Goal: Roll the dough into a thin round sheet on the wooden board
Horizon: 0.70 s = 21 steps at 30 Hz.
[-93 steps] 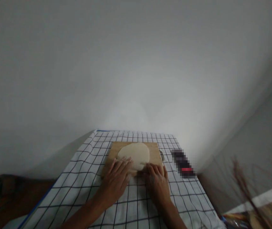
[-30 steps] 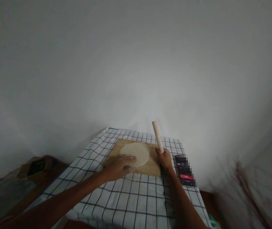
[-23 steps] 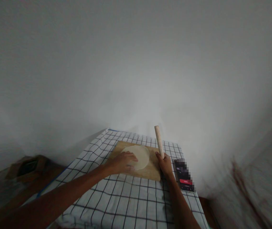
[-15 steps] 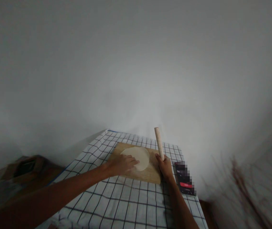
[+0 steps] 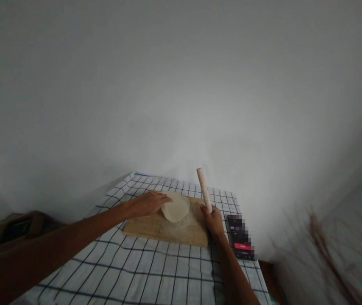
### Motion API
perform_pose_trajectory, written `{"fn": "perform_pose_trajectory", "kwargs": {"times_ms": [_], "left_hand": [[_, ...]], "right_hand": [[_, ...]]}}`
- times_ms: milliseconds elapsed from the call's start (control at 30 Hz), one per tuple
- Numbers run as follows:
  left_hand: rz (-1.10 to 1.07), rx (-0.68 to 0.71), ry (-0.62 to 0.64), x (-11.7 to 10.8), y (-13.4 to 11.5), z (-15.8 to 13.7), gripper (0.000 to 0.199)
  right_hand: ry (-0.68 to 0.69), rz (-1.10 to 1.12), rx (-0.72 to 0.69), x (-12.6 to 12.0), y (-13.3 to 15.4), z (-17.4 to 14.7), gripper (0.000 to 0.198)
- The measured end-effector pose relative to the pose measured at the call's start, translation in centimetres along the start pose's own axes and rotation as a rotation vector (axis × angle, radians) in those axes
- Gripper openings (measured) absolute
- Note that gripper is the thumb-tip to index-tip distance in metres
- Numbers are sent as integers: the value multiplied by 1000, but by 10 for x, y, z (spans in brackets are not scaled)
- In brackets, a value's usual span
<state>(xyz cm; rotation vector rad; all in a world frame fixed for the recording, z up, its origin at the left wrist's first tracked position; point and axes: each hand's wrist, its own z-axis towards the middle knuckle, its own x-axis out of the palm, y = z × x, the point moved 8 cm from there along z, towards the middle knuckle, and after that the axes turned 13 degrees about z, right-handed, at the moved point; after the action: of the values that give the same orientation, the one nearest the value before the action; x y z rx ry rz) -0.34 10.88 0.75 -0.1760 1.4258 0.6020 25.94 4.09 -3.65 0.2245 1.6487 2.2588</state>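
A thin, pale, roughly round sheet of dough (image 5: 177, 208) lies on the wooden board (image 5: 165, 233), which is dusted with flour toward the front. At the dough's left edge, my left hand (image 5: 152, 202) has its fingers closed over the rim; the thumb is hidden. My right hand (image 5: 213, 219) is wrapped around the lower end of a wooden rolling pin (image 5: 204, 188) by the board's right edge. The pin points up and away, tilted slightly left, clear of the dough.
A white cloth with dark grid lines (image 5: 155, 271) covers the table. To the right of the board lies a phone (image 5: 238, 237) with a partly blurred screen. A pale wall (image 5: 181, 106) rises behind the table. Bare twigs (image 5: 324, 254) stand at the right, a brown box (image 5: 18, 228) at the left.
My left hand has moved from lying across the dough to its upper left edge, and the dough has shifted back on the board. The right hand still holds the rolling pin up.
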Motion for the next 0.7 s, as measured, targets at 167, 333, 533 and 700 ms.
{"fn": "perform_pose_trajectory", "kwargs": {"times_ms": [167,333,533,700], "left_hand": [[-107,38,-125,1,0,-13,38],[-46,62,-159,13,-12,-11,25],[-15,-12,-246,-3,-21,22,36],[-70,-106,-302,-59,-10,40,40]], "right_hand": [[14,30,28,3,0,1,43],[21,25,23,3,1,1,42],[7,20,10,2,3,2,44],[-40,87,62,-3,-11,5,49]]}}
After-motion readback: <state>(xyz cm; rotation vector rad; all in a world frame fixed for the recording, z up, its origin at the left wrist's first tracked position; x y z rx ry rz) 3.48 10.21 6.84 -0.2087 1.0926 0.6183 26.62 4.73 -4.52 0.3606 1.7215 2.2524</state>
